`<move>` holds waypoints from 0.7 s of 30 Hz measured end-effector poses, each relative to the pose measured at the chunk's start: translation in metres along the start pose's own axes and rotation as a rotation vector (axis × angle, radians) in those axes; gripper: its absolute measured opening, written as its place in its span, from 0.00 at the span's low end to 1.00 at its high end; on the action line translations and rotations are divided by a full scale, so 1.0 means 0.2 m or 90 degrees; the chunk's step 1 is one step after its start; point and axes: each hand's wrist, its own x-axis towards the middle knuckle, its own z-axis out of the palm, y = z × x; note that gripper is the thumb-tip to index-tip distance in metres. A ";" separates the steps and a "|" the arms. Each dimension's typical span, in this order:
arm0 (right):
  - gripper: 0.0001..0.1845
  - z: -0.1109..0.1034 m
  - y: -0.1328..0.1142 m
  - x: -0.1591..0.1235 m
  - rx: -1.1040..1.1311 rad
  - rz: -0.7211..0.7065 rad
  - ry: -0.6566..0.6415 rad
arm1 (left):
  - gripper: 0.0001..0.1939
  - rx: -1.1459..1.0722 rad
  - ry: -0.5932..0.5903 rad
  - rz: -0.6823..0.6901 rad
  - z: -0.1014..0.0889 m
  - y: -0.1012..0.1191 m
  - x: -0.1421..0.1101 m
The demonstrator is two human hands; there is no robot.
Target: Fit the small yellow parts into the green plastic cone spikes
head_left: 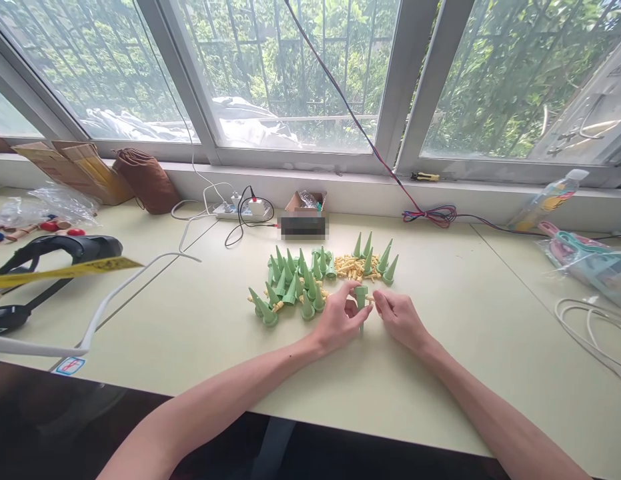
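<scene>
My left hand (339,313) is closed on a green plastic cone (361,297), which it holds with the wide collar up and the tip down. Pinched in my right hand (401,319) is a small pale yellow peg (369,299), its end against the side of the cone's collar. Left of my hands stand several green cones (290,283) in a cluster, some with yellow pegs sticking out of their sides. Behind my hands lies a pile of loose yellow pegs (347,267), with a few more green cones (389,272) beside and among it.
A power strip (243,210) with plugs and a small cardboard box (315,199) stand by the window ledge. A black headset (55,260) and white cable lie left. At right are a bottle (549,200), a bag of pink and teal items (585,257) and a coiled cable (590,333).
</scene>
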 end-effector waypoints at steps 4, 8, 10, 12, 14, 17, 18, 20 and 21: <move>0.28 0.00 0.00 0.00 0.004 0.011 -0.005 | 0.19 0.004 0.000 0.001 0.00 0.01 0.00; 0.29 0.00 -0.01 0.00 0.022 0.026 -0.007 | 0.19 -0.003 0.005 -0.001 0.00 0.01 0.00; 0.29 0.00 -0.01 0.00 0.031 0.032 0.000 | 0.19 -0.014 0.008 0.003 0.00 0.01 0.00; 0.29 0.00 -0.01 0.00 0.036 0.033 0.013 | 0.19 -0.026 0.013 0.005 0.01 0.01 0.00; 0.30 0.00 -0.02 0.00 0.037 0.032 0.026 | 0.18 -0.043 0.017 -0.001 0.01 0.01 0.01; 0.31 0.00 -0.02 0.00 0.036 0.029 0.038 | 0.18 -0.073 0.017 -0.016 0.01 0.00 0.01; 0.31 0.00 -0.02 0.00 0.037 0.031 0.040 | 0.18 -0.079 0.018 -0.020 0.01 0.00 0.01; 0.30 0.00 -0.01 0.00 0.043 0.037 0.041 | 0.17 -0.089 0.024 -0.022 0.01 0.00 0.01; 0.30 0.00 -0.01 0.00 0.048 0.042 0.040 | 0.17 -0.096 0.028 -0.020 0.01 0.00 0.01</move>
